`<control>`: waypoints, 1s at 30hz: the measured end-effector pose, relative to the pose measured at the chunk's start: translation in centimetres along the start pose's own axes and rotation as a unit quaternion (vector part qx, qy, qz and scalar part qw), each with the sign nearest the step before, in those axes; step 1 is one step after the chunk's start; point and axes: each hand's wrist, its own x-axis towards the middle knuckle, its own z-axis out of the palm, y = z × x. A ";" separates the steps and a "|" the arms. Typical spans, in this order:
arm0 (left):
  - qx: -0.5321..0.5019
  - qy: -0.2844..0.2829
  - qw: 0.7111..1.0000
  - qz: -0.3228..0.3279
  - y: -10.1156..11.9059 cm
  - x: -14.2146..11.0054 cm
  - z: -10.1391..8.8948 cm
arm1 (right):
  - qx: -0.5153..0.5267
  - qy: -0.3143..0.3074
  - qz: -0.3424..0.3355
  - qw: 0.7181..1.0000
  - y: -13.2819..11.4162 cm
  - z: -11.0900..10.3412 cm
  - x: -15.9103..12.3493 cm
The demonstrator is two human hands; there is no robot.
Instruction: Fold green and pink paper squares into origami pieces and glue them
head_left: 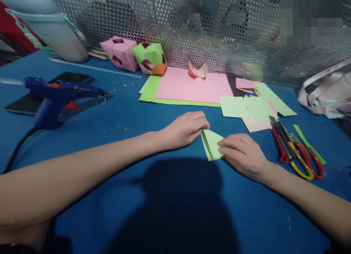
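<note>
A small light green sheet of paper, partly folded with a crease along its left side, lies on the blue table between my hands. The fingers of my left hand are closed on its upper left corner. At its right edge, my right hand pinches the paper between thumb and fingers. Behind my hands, light green paper squares overlap near a large pink sheet, which rests on a bright green sheet. On the pink sheet sits a small folded paper piece.
Scissors and a red utility knife lie right of my right hand. A blue glue gun rests over a dark phone at left. Folded paper shapes stand against the perforated metal panel. White ribbon sits far right.
</note>
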 end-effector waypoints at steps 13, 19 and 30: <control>-0.007 0.014 0.999 -0.029 -1.1 0.4 0.2 | -0.032 -0.037 0.019 0.999 -1.1 0.5 0.9; -0.058 0.000 0.997 -0.045 -1.4 0.4 -0.3 | -0.011 -0.025 0.028 0.999 -1.2 0.4 0.6; -0.094 -0.020 0.994 -0.056 -1.8 0.4 -0.8 | 0.004 -0.025 0.009 1.000 -1.1 0.4 0.6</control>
